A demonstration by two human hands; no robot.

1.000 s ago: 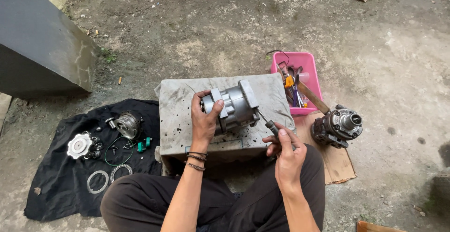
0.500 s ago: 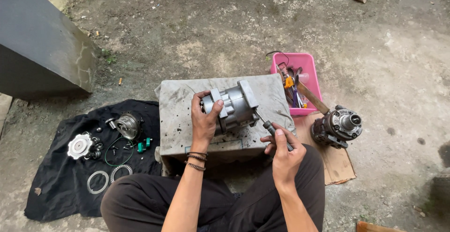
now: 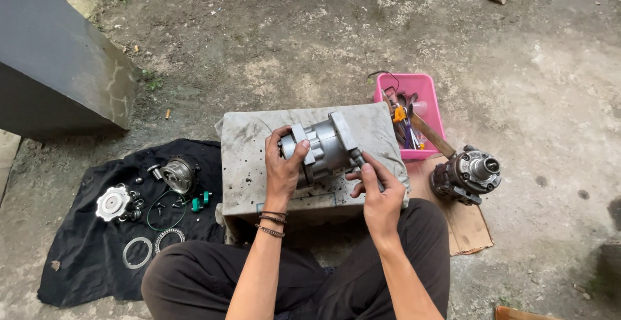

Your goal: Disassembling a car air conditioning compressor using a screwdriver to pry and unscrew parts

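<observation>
Metal compressor body (image 3: 326, 147) lay at frame centre on cloth-covered block (image 3: 249, 158), raised to working height. Left hand (image 3: 283, 168) clasped its left end, steadying it. Right hand (image 3: 378, 194) pinched small tool at right end. Removed parts sat lower left on black cloth (image 3: 77, 255).

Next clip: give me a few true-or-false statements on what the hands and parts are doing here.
1. The left hand grips the metal housing on the block. True.
2. The right hand is empty and resting on the knee. False: it is up at the housing's right end, fingers against it.
3. The pink tray holds tools. True.
4. The loose rings lie on bare ground. False: they lie on the black cloth.
</observation>
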